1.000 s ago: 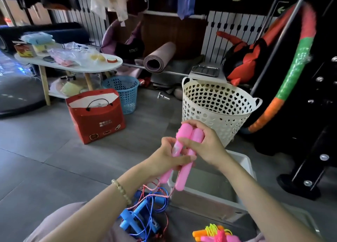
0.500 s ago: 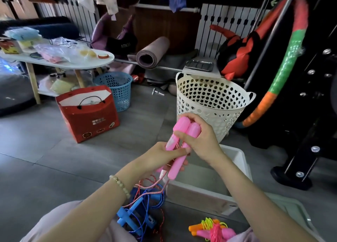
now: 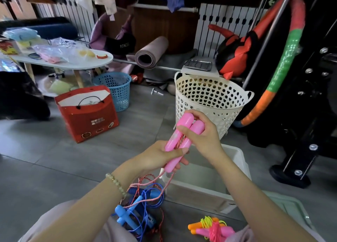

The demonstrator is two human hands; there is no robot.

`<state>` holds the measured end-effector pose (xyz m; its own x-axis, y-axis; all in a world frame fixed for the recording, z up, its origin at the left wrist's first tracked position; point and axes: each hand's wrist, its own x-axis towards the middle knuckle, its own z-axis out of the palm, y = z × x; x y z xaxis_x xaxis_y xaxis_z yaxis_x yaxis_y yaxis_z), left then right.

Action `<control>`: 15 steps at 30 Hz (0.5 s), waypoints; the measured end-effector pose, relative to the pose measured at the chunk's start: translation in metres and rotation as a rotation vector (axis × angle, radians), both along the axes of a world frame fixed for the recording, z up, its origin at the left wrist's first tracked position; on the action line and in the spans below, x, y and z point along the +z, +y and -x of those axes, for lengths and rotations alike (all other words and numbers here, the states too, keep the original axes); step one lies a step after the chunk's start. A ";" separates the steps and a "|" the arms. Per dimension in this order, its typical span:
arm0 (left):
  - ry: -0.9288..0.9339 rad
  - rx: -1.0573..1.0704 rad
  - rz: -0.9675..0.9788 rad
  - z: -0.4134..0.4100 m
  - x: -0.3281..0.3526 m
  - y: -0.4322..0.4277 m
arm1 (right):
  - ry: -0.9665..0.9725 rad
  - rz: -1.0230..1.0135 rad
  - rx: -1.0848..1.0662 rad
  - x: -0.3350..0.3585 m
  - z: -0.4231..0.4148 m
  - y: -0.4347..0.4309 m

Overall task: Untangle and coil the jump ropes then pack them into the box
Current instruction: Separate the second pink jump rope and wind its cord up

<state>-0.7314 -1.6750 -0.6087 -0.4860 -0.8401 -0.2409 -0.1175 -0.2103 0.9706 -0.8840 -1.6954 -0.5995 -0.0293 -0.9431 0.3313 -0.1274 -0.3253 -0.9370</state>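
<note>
Two pink jump-rope handles (image 3: pixel 183 136) are held side by side above the white box (image 3: pixel 238 161). My right hand (image 3: pixel 202 136) grips their upper ends, and my left hand (image 3: pixel 160 156) holds their lower part. A red-and-white cord (image 3: pixel 155 189) hangs from the handles and loops down onto a blue-handled rope (image 3: pixel 133 212) tangled on the floor near my lap. A coiled bundle with orange and pink handles (image 3: pixel 211 227) lies at the bottom right.
A cream perforated basket (image 3: pixel 209 103) stands just behind the box, with a red bag (image 3: pixel 87 114) and a blue basket (image 3: pixel 114 88) to the left. A pale green lid (image 3: pixel 290 210) lies right of the box. Black gym equipment (image 3: pixel 300 114) and a hoop fill the right.
The handles stay in both hands at about the same place. More cord now lies between the two handles, and the loop below hangs lower toward the blue rope.
</note>
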 end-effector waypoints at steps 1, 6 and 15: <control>-0.007 -0.013 0.018 0.001 -0.001 -0.001 | -0.004 -0.001 -0.003 0.000 0.001 0.000; 0.018 -0.036 0.010 0.004 -0.003 -0.005 | -0.007 0.002 0.000 0.005 0.008 0.001; 0.015 -0.154 0.088 0.050 0.022 -0.022 | 0.003 0.019 -0.129 0.029 0.061 0.006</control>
